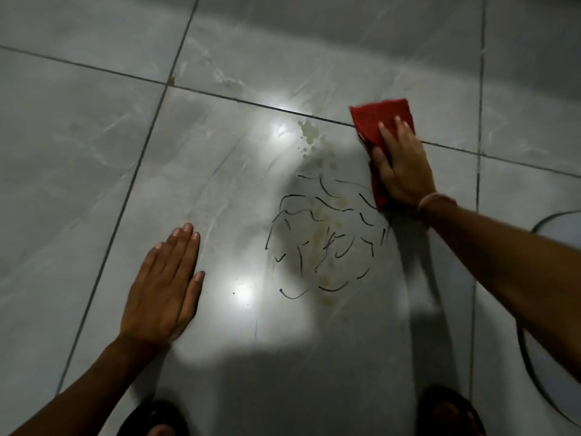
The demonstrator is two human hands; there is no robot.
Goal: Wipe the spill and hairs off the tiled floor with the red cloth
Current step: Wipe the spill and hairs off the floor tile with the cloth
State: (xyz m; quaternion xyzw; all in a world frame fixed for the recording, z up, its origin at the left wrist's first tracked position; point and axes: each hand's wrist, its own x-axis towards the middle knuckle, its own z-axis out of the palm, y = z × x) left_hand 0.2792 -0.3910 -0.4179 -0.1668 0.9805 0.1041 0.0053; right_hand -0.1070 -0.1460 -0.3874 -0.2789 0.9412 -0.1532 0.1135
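A folded red cloth [377, 119] lies flat on the grey tiled floor [220, 190], across a grout line at the upper right. My right hand [401, 165] presses down on it with fingers spread, palm covering its lower half. Left of the cloth, a pale yellowish spill [311, 136] with small droplets trails down into a patch of several short dark hairs [323, 237]. The cloth's lower tip touches the hairs' right edge. My left hand [166, 287] rests flat on the floor at the left, fingers together, holding nothing.
A dark cable [531, 350] curves along the right edge around a pale round object [566, 234]. My two feet in dark sandals [154, 420] stand at the bottom edge. Bright light reflections sit on the tile between my hands.
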